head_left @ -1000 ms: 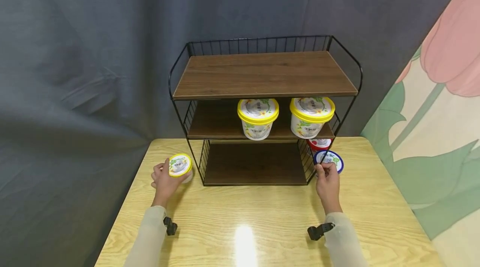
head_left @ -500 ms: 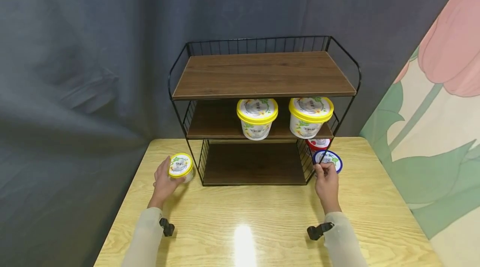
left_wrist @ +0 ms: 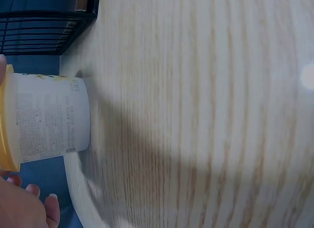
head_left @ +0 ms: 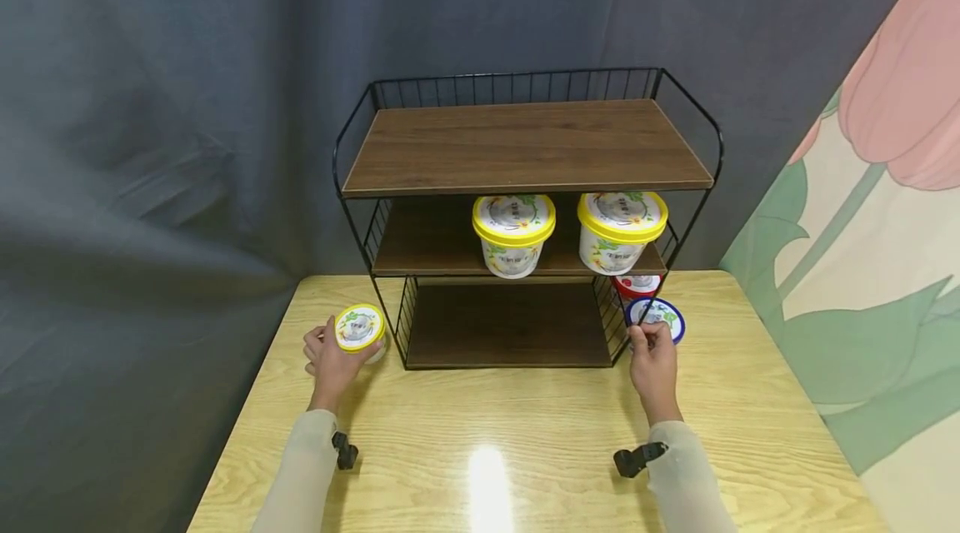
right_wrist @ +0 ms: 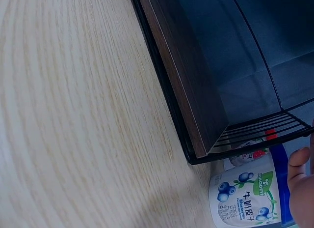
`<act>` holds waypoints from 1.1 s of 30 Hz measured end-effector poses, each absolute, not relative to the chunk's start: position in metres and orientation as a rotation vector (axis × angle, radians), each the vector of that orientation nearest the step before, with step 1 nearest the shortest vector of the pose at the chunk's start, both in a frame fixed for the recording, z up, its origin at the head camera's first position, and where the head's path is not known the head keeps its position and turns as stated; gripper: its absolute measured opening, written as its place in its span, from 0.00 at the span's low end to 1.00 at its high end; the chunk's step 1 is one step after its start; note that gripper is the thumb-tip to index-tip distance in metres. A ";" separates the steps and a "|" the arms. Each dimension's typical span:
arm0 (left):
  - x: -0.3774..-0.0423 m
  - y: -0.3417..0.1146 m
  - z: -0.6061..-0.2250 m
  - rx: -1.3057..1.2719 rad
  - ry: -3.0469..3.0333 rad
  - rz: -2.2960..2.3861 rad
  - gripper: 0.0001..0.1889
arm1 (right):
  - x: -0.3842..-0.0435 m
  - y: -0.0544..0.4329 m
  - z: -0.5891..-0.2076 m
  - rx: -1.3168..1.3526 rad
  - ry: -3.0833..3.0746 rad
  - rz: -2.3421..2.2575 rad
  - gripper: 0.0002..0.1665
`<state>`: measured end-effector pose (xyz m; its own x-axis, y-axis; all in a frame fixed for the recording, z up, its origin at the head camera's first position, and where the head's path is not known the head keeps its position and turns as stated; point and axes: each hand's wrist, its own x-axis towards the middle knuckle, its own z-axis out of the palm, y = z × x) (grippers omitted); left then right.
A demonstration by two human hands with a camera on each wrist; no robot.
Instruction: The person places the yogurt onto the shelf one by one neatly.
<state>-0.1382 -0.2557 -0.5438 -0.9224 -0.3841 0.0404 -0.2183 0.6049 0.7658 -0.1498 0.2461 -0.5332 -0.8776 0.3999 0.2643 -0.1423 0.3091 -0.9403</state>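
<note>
My left hand (head_left: 336,362) is around a small white tub with a yellow lid (head_left: 359,328), thumb and fingers on opposite sides of its rim. The tub stands upright on the table, left of a black wire shelf rack (head_left: 512,366). In the left wrist view, the tub's printed side (left_wrist: 51,117) faces the camera. My right hand (head_left: 656,366) pinches the rack's front right post with curled fingers. Just behind it stands a blue-lidded blueberry tub (right_wrist: 245,193), partly hidden by the hand. A red-lidded tub (head_left: 639,286) sits farther back.
Two larger yellow-lidded tubs (head_left: 513,233) stand on the rack's middle shelf (head_left: 427,246). The top shelf (head_left: 525,141) and bottom shelf (head_left: 510,325) are dark wood boards. Grey cloth (head_left: 187,100) hangs behind the table (head_left: 420,441); a flower-patterned surface (head_left: 862,266) is at right.
The left hand shifts slightly around the small yellow-lidded tub, its fingers spreading a little apart; the tub stays put. The right hand stays at the rack's post.
</note>
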 end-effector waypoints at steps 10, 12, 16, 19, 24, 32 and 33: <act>-0.140 -0.265 -0.542 0.451 -2.740 -1.181 0.62 | -0.150 0.247 -0.534 -0.247 -2.138 1.592 0.09; -0.139 -0.267 -0.541 0.460 -2.754 -1.175 0.61 | -0.145 0.243 -0.523 -0.239 -2.147 1.582 0.08; -0.138 -0.270 -0.540 0.450 -2.773 -1.214 0.59 | -0.134 0.234 -0.500 -0.211 -2.147 1.567 0.08; -0.137 -0.275 -0.540 0.418 -2.796 -1.255 0.58 | -0.130 0.231 -0.492 -0.217 -2.155 1.561 0.08; -0.136 -0.280 -0.542 0.370 -2.838 -1.299 0.57 | -0.132 0.232 -0.495 -0.208 -2.165 1.556 0.07; -0.137 -0.269 -0.542 0.402 -2.757 -1.336 0.60 | -0.148 0.245 -0.528 -0.250 -2.143 1.603 0.09; -0.137 -0.268 -0.543 0.423 -2.734 -1.349 0.61 | -0.148 0.246 -0.529 -0.249 -2.142 1.604 0.09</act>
<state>-0.1372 -0.2679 -0.5427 -0.9602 -0.2719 -0.0641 -0.2163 0.5783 0.7866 -0.1483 0.2457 -0.5295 -0.8824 0.4021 0.2445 -0.1213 0.3076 -0.9437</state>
